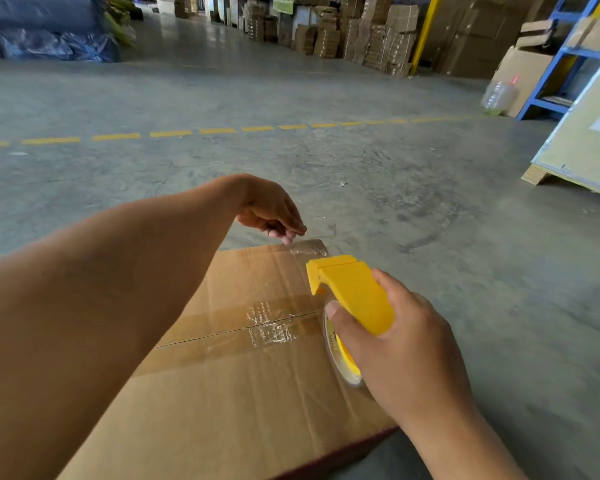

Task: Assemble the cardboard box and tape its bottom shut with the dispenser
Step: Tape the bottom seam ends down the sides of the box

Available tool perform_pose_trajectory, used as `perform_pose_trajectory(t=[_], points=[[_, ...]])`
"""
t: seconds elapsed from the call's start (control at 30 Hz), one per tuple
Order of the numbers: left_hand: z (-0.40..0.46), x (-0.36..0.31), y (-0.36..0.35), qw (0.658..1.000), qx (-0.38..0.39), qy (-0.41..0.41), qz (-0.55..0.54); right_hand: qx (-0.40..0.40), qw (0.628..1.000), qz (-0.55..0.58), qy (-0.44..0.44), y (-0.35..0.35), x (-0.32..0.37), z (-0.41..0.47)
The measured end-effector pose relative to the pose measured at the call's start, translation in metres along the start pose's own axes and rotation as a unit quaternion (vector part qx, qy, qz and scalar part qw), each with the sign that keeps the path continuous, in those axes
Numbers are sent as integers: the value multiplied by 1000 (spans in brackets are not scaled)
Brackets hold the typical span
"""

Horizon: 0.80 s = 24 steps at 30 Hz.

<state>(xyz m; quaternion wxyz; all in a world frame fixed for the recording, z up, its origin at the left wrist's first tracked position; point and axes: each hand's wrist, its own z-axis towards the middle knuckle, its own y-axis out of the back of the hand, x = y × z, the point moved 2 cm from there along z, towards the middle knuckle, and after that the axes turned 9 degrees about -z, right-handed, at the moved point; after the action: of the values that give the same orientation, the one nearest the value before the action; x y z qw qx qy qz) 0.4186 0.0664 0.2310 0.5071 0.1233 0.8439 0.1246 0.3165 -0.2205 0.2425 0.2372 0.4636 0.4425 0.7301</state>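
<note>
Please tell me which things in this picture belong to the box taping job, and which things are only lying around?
Job: cardboard box; yellow tape dispenser in the right hand; clear tape along the seam; left hand at the far edge.

Lying about: stacked cartons; blue rack; plastic bottle; blue wrapped bundles.

Brown cardboard box [243,386] flaps-up, seam taped – yellow tape dispenser [352,296] above it

Right hand [400,344] gripping yellow dispenser [352,294], left hand [269,207] over taped box [229,375]
</note>
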Motion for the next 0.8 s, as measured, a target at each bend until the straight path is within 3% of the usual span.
perform_pose_trajectory(t=[0.4,0.8], points=[[23,16,4,996,-54,-47,52,16,999,-36,-14,2,10,2],[31,32,2,992,-83,-85,32,14,998,-50,-20,-1,15,8]])
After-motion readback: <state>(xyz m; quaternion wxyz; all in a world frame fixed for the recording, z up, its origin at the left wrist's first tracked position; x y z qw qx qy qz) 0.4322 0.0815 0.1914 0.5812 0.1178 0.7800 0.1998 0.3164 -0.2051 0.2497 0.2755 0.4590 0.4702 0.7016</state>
